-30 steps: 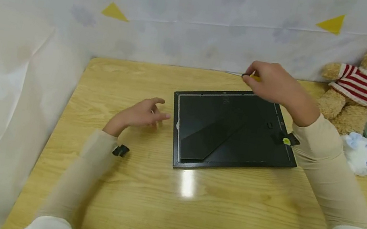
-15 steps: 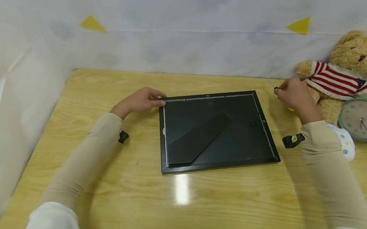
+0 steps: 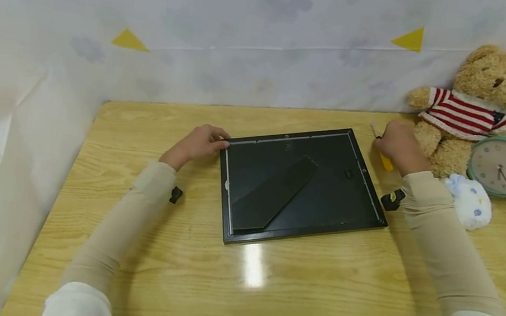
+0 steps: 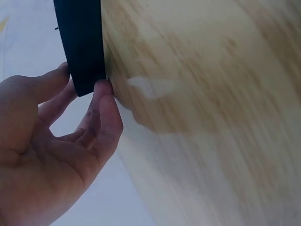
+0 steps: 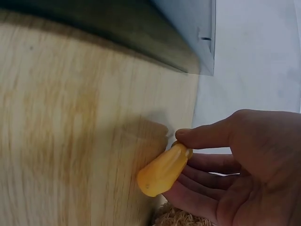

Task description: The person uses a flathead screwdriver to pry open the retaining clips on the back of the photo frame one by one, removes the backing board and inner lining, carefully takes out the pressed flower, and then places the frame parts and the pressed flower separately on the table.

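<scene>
A black picture frame (image 3: 312,197) lies face down on the wooden table, its backing and folded stand leg (image 3: 271,198) facing up. My left hand (image 3: 199,144) pinches its far left corner; in the left wrist view the thumb and fingertips sit on either side of the dark frame edge (image 4: 84,52). Right of the frame's far corner, my right hand (image 3: 399,145) holds a screwdriver by the neck of its yellow handle (image 5: 162,172), between thumb and fingers. The handle points down close over the table, while the thin shaft (image 3: 374,127) points toward the wall.
A teddy bear (image 3: 474,115) in a striped shirt sits at the back right, close behind my right hand. Beside it stand a green round clock (image 3: 503,165) and a small white plush head (image 3: 470,205). Patterned white sheeting (image 3: 217,16) borders the table (image 3: 310,292) behind.
My left hand has moved from beside the frame onto its far left corner. My right hand has carried the screwdriver from above the frame's back edge to its right, lower down. The head view has shifted.
</scene>
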Available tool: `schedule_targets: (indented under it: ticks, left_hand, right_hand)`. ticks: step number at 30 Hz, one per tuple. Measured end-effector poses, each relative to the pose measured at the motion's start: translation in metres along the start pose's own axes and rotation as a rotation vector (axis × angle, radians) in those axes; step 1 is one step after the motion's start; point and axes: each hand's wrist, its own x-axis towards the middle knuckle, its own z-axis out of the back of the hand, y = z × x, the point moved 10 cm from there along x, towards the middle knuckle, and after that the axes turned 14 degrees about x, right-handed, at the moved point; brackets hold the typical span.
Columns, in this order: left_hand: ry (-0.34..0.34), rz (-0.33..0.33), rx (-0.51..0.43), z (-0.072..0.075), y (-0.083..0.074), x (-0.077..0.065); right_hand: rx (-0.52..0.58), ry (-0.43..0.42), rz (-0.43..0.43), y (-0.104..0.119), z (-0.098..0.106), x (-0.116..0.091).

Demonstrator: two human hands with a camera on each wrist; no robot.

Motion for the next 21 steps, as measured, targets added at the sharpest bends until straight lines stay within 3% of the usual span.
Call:
schedule_targets:
  ticks: [7,14,19,21]
  left_hand:
    - [-0.04,0.012,-0.009,0.003,-0.003,0.005]
    - [-0.038,-0.009,0.026,0.007,-0.005,0.009]
    - [-0.047,-0.027,0.017,0.006,-0.006,0.01]
    - [-0.044,-0.028,0.011,0.004,-0.006,0.01]
  right_hand:
    - [-0.019,-0.01,-0.009,-0.003,0.001,-0.007]
    - [-0.018,0.031,-0.024,0.003,0.001,-0.017]
    - [-0.068,0.003,-0.001,0.016,0.002,-0.047]
    - [-0.065,0.054,0.008,0.019,-0.006,-0.069]
